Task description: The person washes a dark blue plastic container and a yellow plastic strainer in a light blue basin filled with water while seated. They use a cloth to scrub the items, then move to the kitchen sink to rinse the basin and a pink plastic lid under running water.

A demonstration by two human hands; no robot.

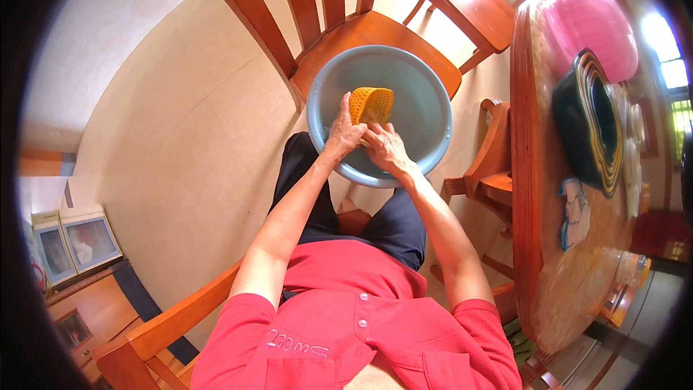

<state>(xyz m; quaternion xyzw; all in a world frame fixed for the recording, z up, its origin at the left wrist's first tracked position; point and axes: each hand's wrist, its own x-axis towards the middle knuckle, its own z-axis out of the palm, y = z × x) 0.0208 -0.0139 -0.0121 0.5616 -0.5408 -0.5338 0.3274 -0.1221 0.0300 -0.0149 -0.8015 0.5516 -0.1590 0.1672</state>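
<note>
A yellow perforated plastic basket [374, 101] is tilted up inside a blue-grey round basin [315, 101]. My left hand [345, 130] grips the basket's left side, fingers closed on its wall. At its near lower edge is my right hand [386, 146], with bent fingers against the basket; whether they grip it or only touch it is hard to tell. The basin rests on the seat of a wooden chair [307, 65] in front of me, its near side over my knees. Water seems to lie in the basin, and drops cling to its rim.
On the right stands a round table [530, 245] with a wooden edge. It bears a pink plastic tub [592, 29], a stack of dark nested basins [577, 130], a crumpled cloth [575, 213] and a glass jar [632, 269]. Another wooden chair [491, 152] is tucked beside it.
</note>
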